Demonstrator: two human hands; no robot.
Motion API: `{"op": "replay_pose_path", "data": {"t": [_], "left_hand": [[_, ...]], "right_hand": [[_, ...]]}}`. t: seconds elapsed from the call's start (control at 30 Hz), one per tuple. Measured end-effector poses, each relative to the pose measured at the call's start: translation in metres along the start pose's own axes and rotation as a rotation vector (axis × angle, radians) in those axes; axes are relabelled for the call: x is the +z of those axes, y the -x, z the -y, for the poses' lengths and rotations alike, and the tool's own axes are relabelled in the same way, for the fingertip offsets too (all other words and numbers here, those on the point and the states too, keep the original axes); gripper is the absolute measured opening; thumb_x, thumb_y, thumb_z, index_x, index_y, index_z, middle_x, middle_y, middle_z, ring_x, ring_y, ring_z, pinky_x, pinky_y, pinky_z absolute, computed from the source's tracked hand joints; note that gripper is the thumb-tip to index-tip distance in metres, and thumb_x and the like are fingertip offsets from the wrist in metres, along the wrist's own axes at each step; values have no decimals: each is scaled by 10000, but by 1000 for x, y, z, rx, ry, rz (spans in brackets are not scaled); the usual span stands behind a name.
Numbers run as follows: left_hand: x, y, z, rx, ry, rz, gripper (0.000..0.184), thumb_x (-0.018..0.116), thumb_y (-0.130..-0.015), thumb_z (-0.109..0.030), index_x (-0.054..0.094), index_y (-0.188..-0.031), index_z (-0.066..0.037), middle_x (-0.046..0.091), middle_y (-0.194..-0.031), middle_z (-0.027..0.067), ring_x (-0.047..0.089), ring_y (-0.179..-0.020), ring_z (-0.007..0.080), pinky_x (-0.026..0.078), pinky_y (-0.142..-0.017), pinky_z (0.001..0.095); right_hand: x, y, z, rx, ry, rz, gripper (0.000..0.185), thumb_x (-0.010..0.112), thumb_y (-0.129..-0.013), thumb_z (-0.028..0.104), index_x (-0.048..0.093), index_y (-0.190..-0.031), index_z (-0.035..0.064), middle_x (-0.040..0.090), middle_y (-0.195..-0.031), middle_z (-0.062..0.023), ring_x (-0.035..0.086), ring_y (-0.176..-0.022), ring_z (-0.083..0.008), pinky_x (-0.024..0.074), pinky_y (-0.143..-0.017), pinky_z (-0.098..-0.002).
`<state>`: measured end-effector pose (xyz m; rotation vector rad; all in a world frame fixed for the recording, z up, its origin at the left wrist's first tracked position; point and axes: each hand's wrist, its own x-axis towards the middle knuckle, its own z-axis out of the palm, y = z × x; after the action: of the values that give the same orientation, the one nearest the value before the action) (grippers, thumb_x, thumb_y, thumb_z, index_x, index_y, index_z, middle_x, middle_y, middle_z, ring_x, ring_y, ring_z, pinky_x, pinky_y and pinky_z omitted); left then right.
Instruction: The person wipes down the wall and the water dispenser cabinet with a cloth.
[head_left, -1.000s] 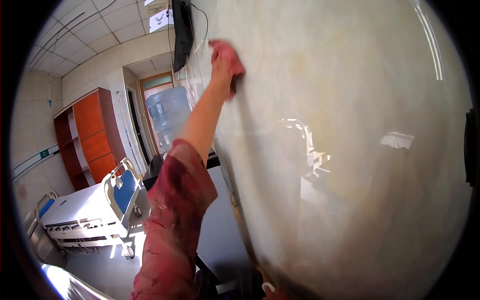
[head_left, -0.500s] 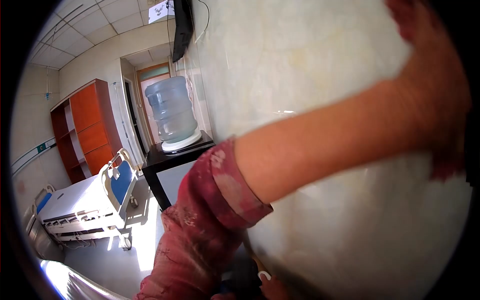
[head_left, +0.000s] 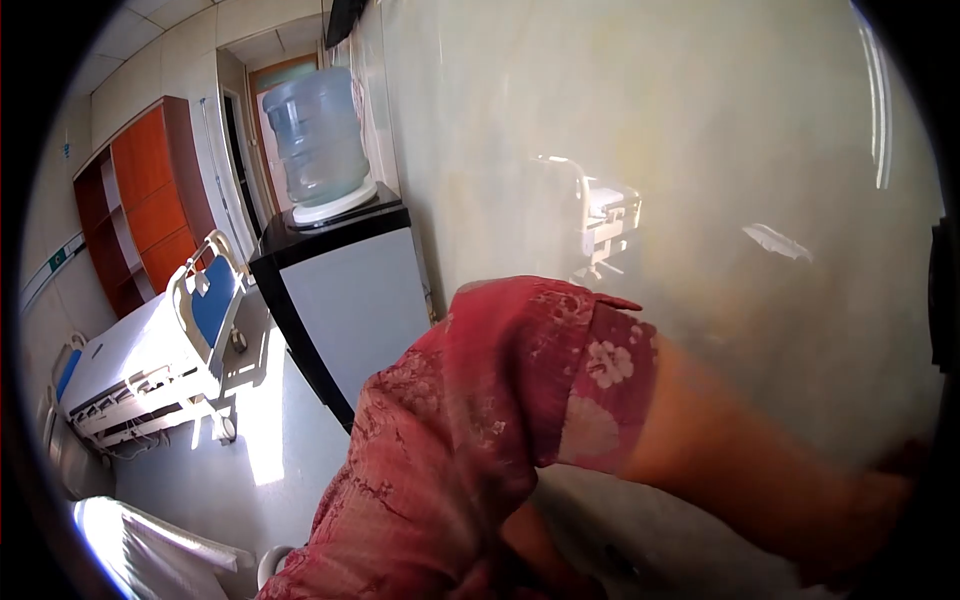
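My left arm, in a red flowered sleeve, reaches across to the right along the shiny pale wall. Out at the right edge, my left hand is blurred and partly in shadow. Dark red cloth shows beside it, and the hand appears closed on this cloth at the wall. Below the sleeve a strip of skin shows, likely part of my right arm; my right hand's fingers are hidden.
A black and grey water dispenser with a large blue bottle stands against the wall. Farther left are a hospital bed and an orange-brown cabinet. A white-draped surface lies at lower left. The wall reflects a bed.
My left hand and forearm have swung downward along the wall with the cloth. The view has shifted, showing more of the dispenser. The other hand and white object at the bottom are now hidden.
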<state>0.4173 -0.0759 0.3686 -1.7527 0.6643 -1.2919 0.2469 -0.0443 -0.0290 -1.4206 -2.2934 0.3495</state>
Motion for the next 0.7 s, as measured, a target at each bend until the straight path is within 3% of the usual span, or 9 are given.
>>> {"op": "replay_pose_path", "data": {"t": [0.23,0.4,0.6,0.67,0.7], "left_hand": [[-7,12,-32,-26,79,19,563,546,-932,-437,549,-1392,-111,509,-1382,110,446,-1312,283,400,-1044,462],[-20,51,-91,62,322,141,580,543,-924,-451,550,-1397,-115,517,-1377,82,447,-1316,246,399,-1051,430],[-52,129,-76,414,499,543,600,540,-913,-467,551,-1402,-119,528,-1371,48,448,-1321,202,399,-1059,392],[-76,109,-38,547,354,784,537,500,-993,-348,466,-1508,-198,314,-1627,27,378,-1457,211,382,-1130,451],[-72,108,-35,258,380,662,675,463,-918,-493,483,-1475,-112,499,-1439,57,403,-1380,213,324,-1165,411]], "right_hand": [[9,11,-8,27,3,-24,275,670,-877,237,655,-1104,83,645,-939,-246,692,-836,-394,573,-685,-483],[23,20,-12,86,-11,-35,250,672,-863,229,673,-1058,73,652,-920,-235,696,-826,-384,574,-675,-476],[46,-5,-16,148,-51,-67,224,674,-846,219,696,-1004,61,660,-896,-222,700,-814,-372,574,-663,-467],[53,-10,-17,167,-47,-69,217,674,-840,215,703,-986,57,663,-888,-218,701,-810,-368,575,-659,-465],[56,-13,-17,169,-49,-67,214,675,-837,214,707,-977,55,664,-884,-216,702,-809,-366,575,-657,-463]]}}
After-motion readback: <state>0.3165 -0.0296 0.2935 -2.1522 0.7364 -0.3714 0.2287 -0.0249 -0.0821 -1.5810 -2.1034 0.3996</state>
